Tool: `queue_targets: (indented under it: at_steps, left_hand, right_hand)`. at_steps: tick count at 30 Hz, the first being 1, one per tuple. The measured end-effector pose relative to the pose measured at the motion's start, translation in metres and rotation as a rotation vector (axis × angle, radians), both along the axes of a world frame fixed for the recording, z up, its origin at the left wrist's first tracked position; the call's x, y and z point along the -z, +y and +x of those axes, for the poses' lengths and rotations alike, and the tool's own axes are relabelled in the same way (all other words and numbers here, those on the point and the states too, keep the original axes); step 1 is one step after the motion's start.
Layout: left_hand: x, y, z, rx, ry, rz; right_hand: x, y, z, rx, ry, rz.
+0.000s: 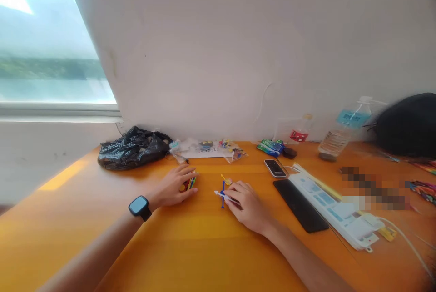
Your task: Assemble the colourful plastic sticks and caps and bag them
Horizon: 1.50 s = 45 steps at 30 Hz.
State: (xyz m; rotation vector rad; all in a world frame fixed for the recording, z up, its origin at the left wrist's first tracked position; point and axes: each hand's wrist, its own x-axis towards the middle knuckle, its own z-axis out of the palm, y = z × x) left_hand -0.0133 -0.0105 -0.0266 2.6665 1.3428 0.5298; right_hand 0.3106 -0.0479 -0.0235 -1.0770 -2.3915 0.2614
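Observation:
My left hand (175,185), with a dark smartwatch on its wrist, rests on the table at centre left. Its thumb and fingers curve around a small bunch of coloured plastic pieces (192,183), red, yellow, green and blue, partly hidden by the hand. To the right, my right hand (247,205) pinches a white plastic arrow (218,193) whose tip points left. Under that arrow lies a blue plastic arrow (223,203), crossing it. A yellow plastic arrow (224,178) with a round middle lies just beyond my right fingertips.
Along the wall are a black plastic bag (132,149), clear bags of small parts (233,152), a blue-green packet (270,146) and two bottles. At right are a white remote-like device (275,168), a black phone-like slab (299,205) and a white power strip (327,201) with cables.

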Motion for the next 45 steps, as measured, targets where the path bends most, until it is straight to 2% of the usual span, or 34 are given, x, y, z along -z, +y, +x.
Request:
queue_targets:
  at_steps: [8,13,16,19,21,23,26,29,33,42,45]
  left_hand:
    - [0.015,-0.013,0.006,-0.139,0.044,0.005]
    - [0.016,-0.014,0.003,-0.165,-0.032,0.043]
    - [0.0,-0.01,0.007,-0.151,-0.189,0.099]
    - [-0.032,-0.002,0.021,-0.113,-0.401,0.064]
    - [-0.056,0.003,0.033,-0.089,-0.529,-0.04]
    - [-0.075,0.009,0.043,0.002,-0.594,-0.126]
    - [-0.088,0.016,0.051,0.067,-0.667,-0.154]
    - [-0.085,0.02,0.049,0.084,-0.727,-0.211]
    - [-0.072,0.024,0.042,0.063,-0.715,-0.288]
    - [-0.038,0.034,0.043,-0.01,-0.552,-0.263]
    - [-0.025,0.04,0.04,-0.04,-0.546,-0.251]
  right_hand:
    - [-0.019,0.003,0.005,0.021,-0.025,-0.12]
    - [-0.033,0.007,0.009,0.093,0.071,-0.175]
    - [-0.045,0.017,0.002,0.077,0.256,-0.179]
    - [-0.058,0.036,-0.017,0.097,0.439,-0.214]
    - [-0.065,0.052,-0.034,0.087,0.581,-0.333]
    - [-0.069,0.066,-0.052,0.058,0.707,-0.476]
    - [-0.067,0.082,-0.075,-0.004,0.834,-0.682]
    - [-0.056,0.092,-0.087,-0.067,0.905,-0.772]
    - [-0.037,0.1,-0.093,-0.096,0.833,-0.849]
    - [-0.008,0.1,-0.105,0.0,0.585,-0.773]
    - [0.0,0.105,-0.106,0.077,0.486,-0.707]
